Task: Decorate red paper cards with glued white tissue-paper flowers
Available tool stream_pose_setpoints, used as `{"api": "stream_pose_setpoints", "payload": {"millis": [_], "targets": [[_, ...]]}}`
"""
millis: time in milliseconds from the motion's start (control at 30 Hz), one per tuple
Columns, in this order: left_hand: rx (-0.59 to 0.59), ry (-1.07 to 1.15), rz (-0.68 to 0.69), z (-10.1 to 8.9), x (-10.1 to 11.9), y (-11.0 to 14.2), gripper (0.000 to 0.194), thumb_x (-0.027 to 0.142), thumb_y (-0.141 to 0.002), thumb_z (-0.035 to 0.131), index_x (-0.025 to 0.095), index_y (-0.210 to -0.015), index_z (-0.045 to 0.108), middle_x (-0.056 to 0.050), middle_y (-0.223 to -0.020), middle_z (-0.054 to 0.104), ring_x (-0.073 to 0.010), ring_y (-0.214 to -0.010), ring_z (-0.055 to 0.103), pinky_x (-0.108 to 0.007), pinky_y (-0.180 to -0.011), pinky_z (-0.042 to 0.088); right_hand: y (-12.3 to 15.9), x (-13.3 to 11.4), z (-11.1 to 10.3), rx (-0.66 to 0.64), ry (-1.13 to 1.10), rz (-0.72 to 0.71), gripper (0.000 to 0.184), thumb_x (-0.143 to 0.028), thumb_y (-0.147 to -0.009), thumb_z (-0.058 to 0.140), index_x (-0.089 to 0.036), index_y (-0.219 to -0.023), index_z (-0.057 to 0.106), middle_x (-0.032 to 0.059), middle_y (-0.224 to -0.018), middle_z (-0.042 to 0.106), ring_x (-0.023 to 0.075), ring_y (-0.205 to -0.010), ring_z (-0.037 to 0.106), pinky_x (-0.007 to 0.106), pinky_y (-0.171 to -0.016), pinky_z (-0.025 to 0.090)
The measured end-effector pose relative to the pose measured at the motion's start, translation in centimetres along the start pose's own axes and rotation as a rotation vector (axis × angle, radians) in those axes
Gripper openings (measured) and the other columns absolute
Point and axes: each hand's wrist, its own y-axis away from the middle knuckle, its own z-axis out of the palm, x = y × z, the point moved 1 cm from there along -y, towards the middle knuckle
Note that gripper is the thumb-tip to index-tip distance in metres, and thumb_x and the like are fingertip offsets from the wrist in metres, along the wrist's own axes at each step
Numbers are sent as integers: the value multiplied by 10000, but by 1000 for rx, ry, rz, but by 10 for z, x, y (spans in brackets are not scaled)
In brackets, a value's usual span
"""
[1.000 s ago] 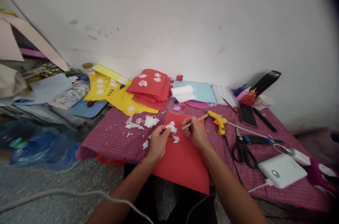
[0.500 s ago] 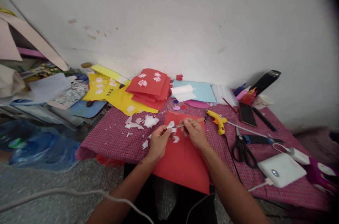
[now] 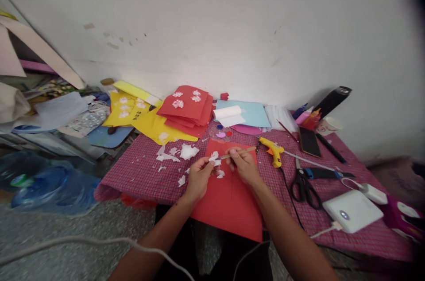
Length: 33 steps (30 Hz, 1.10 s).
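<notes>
Flatter than in the earliest frame, the slim wooden-handled tool [image 3: 247, 151] has shifted so that its tip now meets the white scrap [image 3: 214, 156]; the view has barely changed otherwise. Nearest lies the red sheet [image 3: 229, 210], reaching over the front edge of the worktop [image 3: 139, 172]. Above it, the left hand [image 3: 199, 180] pinches the scrap and the right hand [image 3: 246, 169] grips the tool, its fingers closed round the handle. A loose white piece [image 3: 220, 174] rests on the sheet just below.

The step in hand looks like working the scrap with the tip, too small to identify. The next move seems to call for a steady left pinch and light pressure, as the thin scrap could tear. Farther back sit colour spots [image 3: 221, 135], then red cards [image 3: 186, 110] bearing white blossoms.
</notes>
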Motion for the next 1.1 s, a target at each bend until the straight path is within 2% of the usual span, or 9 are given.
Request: {"api": "stream_pose_setpoints", "payload": {"millis": [167,300,467,667,900,1100], "targets": [[-66,134,-71,2,3,4,321,218,-674,784,109,-971,730,-86,-832,748,-204,-741,716,-277,-611,559,-1,2,-4,61,-81,14,325,-484,-937,585,-176,-854,646,-19,-637,602,80,-438,488,204,-413,341],[-89,96,-94,5,4,5,367,278,-690,814,101,-1001,730,-95,-845,753,-191,-728,719,-267,-620,560,-2,5,-7,79,-188,87,327,-500,-900,629,-178,-843,634,-30,-595,593,77,-407,463,191,-380,333],[-56,62,-121,5,3,4,376,332,-662,855,98,-920,714,-76,-765,740,-168,-647,703,-260,-599,553,-2,7,-6,45,-208,125,323,-494,-896,637,-175,-846,640,-31,-581,602,75,-394,466,185,-370,331],[-37,69,-112,4,4,3,346,338,-671,857,122,-870,673,-33,-711,709,-148,-630,690,-239,-587,541,0,3,-4,-39,-111,51,320,-478,-920,619,-172,-831,648,-10,-640,626,76,-435,481,197,-403,340],[-52,60,-104,5,5,4,337,347,-694,840,119,-880,676,-50,-728,715,-141,-624,678,-241,-594,534,2,-2,-3,-108,-69,16,316,-469,-929,610,-170,-847,667,7,-688,631,92,-468,500,219,-428,360],[-50,51,-98,4,4,3,325,340,-690,841,123,-876,686,-50,-752,717,-150,-637,686,-250,-598,539,2,3,-6,-145,-133,40,273,-442,-894,663,-172,-889,701,10,-724,642,88,-482,514,220,-447,384]]}}
